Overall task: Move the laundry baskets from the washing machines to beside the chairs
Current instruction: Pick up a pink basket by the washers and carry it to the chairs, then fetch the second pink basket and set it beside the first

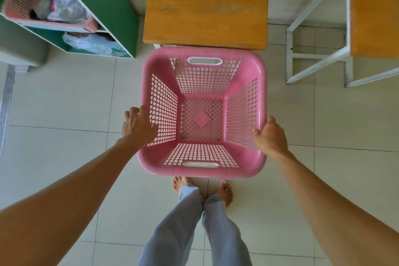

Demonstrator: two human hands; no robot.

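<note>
Pale floor tiles point(64, 97) run under a pink basket point(201, 170) that sits just in front of a wooden chair point(206, 4), a second chair point(373, 8) off to its right. The left hand point(138, 125) curls over the basket's left rim; the right hand point(271, 138) presses its right rim, fingers half-open. Empty, rigid lattice plastic, it should be light. The white-edged handle slots point(200, 164) offer the surest hold.

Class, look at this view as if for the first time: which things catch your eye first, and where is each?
The empty pink laundry basket fills the centre, gripped at its sides by the left hand and right hand. Just beyond it stands an orange-topped chair. At upper left, a green shelf holds another pink basket with bagged clothes.
</note>
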